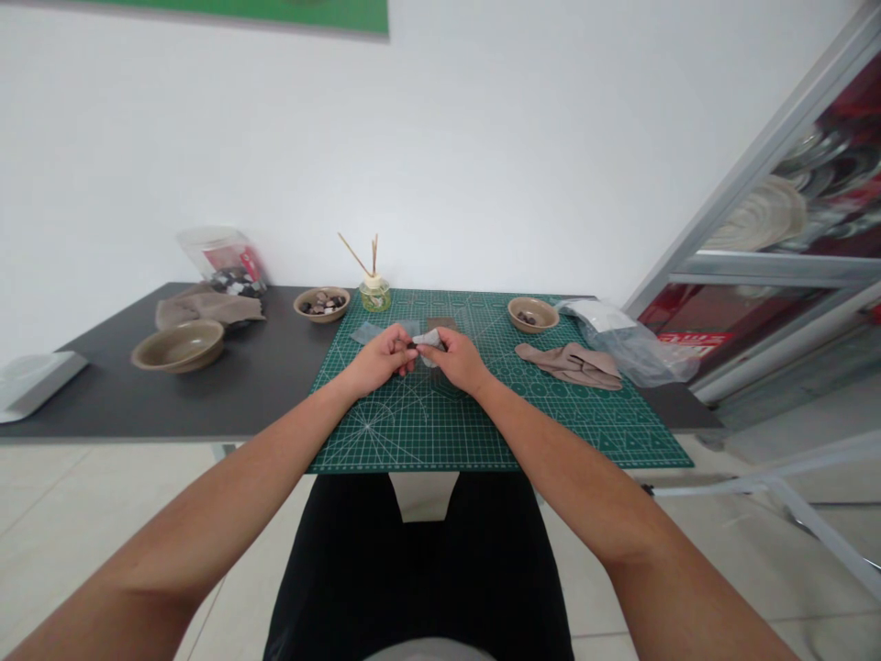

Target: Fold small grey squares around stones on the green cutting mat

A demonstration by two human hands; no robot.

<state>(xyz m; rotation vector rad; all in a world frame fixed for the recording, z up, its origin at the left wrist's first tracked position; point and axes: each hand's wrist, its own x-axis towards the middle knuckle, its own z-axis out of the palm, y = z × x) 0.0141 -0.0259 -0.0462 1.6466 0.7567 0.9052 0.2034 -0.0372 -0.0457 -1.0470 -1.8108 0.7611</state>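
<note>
Over the green cutting mat (440,431) my two hands meet. My left hand (381,361) is closed, its fingertips pinching a small dark stone (413,346), of which only a sliver shows. Wrapped in the fingers of my right hand (460,360) is a light grey cloth (428,339), which touches the stone. Just behind the hands lie a brown flat piece (441,323) and a clear plastic piece (367,332). Farther right, a crumpled taupe cloth (574,364) rests on the mat.
A bowl of stones (321,317) and a reed diffuser (375,295) stand back left; a smaller-filled bowl (533,326) sits back right beside a plastic bag (630,344). Leftward are a bowl (179,358), a taupe cloth (189,308), a clear container (224,257) and a white object (41,381).
</note>
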